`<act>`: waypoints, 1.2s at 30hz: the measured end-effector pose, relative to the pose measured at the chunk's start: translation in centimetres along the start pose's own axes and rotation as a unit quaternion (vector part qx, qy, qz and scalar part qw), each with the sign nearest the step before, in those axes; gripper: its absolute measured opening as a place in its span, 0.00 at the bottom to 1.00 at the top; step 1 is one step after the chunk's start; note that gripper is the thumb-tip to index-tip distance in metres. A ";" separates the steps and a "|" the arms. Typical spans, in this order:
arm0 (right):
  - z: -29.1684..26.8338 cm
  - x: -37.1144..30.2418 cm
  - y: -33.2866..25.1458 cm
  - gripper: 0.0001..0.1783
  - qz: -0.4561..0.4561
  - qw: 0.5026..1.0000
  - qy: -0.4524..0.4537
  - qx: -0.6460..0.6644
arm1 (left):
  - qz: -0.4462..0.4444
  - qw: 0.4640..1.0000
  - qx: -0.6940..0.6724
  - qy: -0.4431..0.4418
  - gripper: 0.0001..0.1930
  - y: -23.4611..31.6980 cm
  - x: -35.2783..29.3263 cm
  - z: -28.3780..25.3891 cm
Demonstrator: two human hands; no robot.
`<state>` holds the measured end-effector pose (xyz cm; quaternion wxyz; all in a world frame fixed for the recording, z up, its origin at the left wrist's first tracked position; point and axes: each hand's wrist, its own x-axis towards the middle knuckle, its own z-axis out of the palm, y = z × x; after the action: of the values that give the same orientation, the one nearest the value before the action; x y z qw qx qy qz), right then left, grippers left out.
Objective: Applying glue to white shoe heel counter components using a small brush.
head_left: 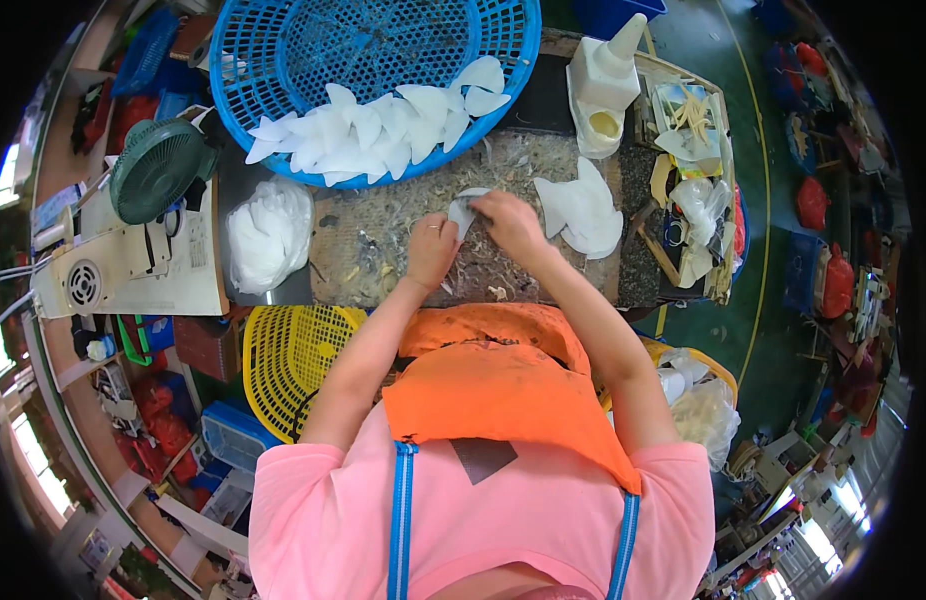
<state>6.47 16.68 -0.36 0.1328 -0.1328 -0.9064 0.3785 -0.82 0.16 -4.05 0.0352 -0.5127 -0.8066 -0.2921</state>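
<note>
Over the worktable (368, 215), a small curved white piece of thin sheet (462, 210) is between my two hands. My left hand (433, 248), with a ring on one finger, is closed on its lower left edge. At its upper right edge my right hand (511, 222) pinches it, fingertips bent down. Just right of that hand, a small pile of similar white pieces (586, 212) lies on the table. Many more white pieces (383, 130) overlap along the near side of the big blue basket (228, 90) beyond my hands.
A clear bag of white pieces (270, 237) lies at the left, by a sewing machine (113, 255) and a green fan (155, 170). A white glue bottle (608, 75) stands far right, near a hammer (655, 245) and a cluttered tray (698, 150). A yellow basket (283, 365) stands below the table.
</note>
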 end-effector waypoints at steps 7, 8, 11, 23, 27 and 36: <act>-2.0 -1.3 0.7 0.13 0.131 0.991 -0.017 0.015 | -0.009 0.999 -0.040 0.009 0.08 -0.1 0.8 -0.9; -2.5 -2.1 1.5 0.13 0.145 0.989 -0.021 -0.030 | -0.004 0.996 -0.085 0.022 0.08 0.0 1.1 -1.0; -3.1 -3.9 1.7 0.12 0.165 0.983 -0.016 -0.072 | -0.108 0.976 -0.157 0.103 0.05 1.8 5.2 -4.8; -4.1 -6.3 0.0 0.12 0.030 0.995 -0.059 -0.077 | -0.252 0.959 -0.125 0.019 0.23 -7.0 21.1 0.1; -9.7 -5.3 5.0 0.11 0.304 0.942 0.034 0.136 | -0.189 0.979 -0.014 0.073 0.18 -5.7 22.8 -1.4; -10.5 -0.9 8.6 0.15 -0.015 0.999 -0.042 -0.028 | -0.037 0.989 -0.114 -0.090 0.11 2.6 13.5 6.5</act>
<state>12.12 28.98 0.44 0.0959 -0.1070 -0.9231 0.3566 -3.41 15.17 -3.44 -0.1069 -0.5071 -0.7865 -0.3359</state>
